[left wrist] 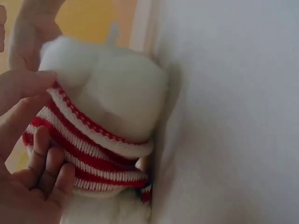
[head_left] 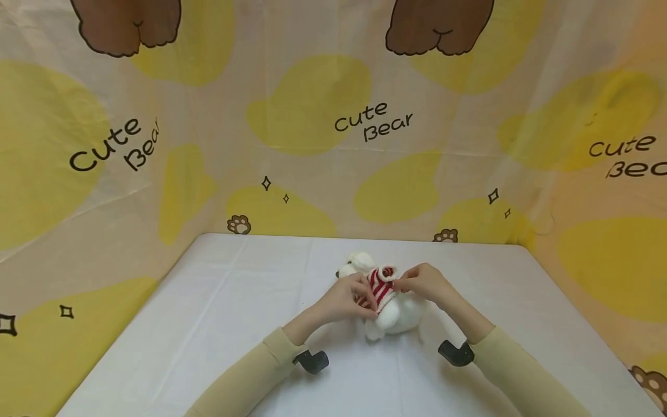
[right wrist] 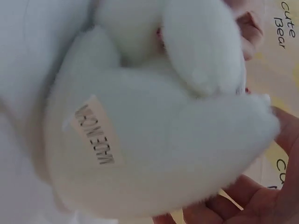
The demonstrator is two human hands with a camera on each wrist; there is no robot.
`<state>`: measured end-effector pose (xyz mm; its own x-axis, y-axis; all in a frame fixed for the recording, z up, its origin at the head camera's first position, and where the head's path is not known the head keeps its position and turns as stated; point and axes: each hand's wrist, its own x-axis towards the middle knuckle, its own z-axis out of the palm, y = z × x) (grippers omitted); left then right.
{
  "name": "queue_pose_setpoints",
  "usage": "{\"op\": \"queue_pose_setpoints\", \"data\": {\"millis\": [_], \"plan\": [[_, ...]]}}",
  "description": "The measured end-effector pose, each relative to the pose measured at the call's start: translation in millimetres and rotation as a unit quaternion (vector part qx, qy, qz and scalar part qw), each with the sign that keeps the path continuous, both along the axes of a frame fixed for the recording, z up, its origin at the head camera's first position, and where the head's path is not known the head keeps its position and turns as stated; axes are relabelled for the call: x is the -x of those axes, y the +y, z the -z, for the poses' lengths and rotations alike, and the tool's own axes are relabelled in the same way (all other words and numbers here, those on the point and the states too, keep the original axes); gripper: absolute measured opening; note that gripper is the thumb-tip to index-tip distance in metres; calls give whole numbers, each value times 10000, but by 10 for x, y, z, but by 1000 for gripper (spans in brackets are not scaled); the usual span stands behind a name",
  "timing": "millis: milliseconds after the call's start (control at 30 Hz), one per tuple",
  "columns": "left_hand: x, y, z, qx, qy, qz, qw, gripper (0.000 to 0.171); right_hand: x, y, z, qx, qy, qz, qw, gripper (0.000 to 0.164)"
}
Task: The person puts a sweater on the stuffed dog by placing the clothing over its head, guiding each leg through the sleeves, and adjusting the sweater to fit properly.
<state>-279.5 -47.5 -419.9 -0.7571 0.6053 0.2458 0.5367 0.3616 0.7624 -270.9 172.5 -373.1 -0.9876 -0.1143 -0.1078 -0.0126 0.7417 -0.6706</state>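
A white plush dog (head_left: pixel 398 315) lies on the white table, its head (head_left: pixel 359 262) toward the back. It wears a red-and-white striped knit sweater (left wrist: pixel 88 144), whose hem crosses the body below the fluffy hindquarters (left wrist: pixel 117 84). At the hem, my left hand (head_left: pixel 346 298) pinches the knit between thumb and finger, with the other fingers curled over the stripes. On the opposite side, my right hand (head_left: pixel 424 282) has its fingertips together at the sweater's edge. In the right wrist view the plush bottom with its printed label (right wrist: pixel 96 133) covers part of that hand.
Black wrist-worn pieces (head_left: pixel 312 362) hang below both sleeves, close over the table (head_left: pixel 234 289). A patterned cloth (head_left: pixel 312 116) with bear prints and lettering rises behind the table and along both sides.
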Motion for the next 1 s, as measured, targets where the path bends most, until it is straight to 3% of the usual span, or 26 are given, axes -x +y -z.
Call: {"op": "queue_pose_setpoints", "data": {"millis": [133, 267, 333, 433, 600, 800, 933, 1000], "plan": [[-5, -3, 35, 251, 366, 15, 9990, 12, -76, 6, -29, -319, 273, -177, 9990, 22], [-20, 5, 38, 107, 307, -16, 9995, 11, -229, -6, -149, -406, 721, -179, 9964, 22], [-30, 7, 23, -6, 222, -24, 9997, 11, -303, -17, -217, -215, 668, -187, 9974, 23], [-39, 8, 2, -189, 107, -56, 9997, 10, -365, -38, -263, 393, 219, -306, 9985, 24], [-39, 26, -1, -361, 132, 50, 9992, 10, -325, -55, -142, 1066, -119, -331, 9937, 26], [-43, 66, 44, -88, 714, 307, 9969, 12, -267, -94, 19, 679, 181, -76, 9975, 23], [-52, 68, 59, -184, 754, 42, 9970, 12, -281, -128, 55, 340, 574, 139, 9977, 18], [-59, 63, 59, -335, 632, -433, 9965, 13, -296, -133, 78, 379, 797, 172, 9960, 14]]}}
